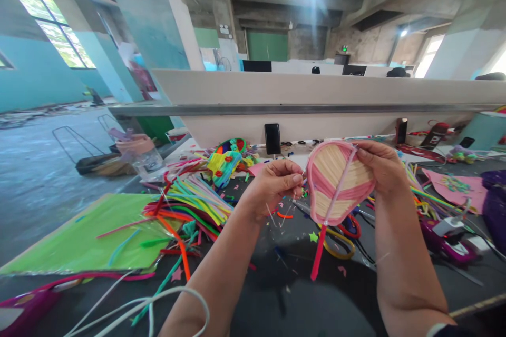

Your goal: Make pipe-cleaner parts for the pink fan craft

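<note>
Fan (340, 181) — edge pinched in right hand (382, 166) — left hand (276, 184) nearly closed, its hold unclear.

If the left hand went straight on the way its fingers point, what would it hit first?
Most likely the near side of the pink-and-cream hand fan, held by the right hand. It lies just past the left hand in this view, though depth is unclear.
</note>
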The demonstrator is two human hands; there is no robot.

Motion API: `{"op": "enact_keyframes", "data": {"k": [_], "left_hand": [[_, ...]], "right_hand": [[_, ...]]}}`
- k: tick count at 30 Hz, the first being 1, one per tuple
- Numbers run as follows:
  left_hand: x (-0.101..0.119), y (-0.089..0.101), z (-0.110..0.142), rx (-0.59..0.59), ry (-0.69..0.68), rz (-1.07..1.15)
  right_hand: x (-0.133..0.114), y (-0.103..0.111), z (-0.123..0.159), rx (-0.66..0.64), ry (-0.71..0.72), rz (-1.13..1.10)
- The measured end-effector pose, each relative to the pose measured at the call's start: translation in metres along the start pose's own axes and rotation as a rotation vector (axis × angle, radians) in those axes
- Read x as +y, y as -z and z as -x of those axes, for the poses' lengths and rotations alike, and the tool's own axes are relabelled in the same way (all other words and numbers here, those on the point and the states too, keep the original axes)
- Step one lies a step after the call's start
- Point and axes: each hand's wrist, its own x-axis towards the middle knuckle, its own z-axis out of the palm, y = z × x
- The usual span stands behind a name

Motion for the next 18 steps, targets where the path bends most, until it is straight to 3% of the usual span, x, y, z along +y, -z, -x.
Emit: {"op": "enact_keyframes", "data": {"k": [4,18], "left_hand": [[0.003,0.002,0.001,0.008,-0.055,-0.019],[-0.006,-0.01,-0.003,0.13,-0.061,-0.056]], "right_hand": [[-0.001,-0.001,0.0,-0.043,-0.008,-0.02],[0.002,0.002,-0.002,0.033,0.019,-0.068]]}}
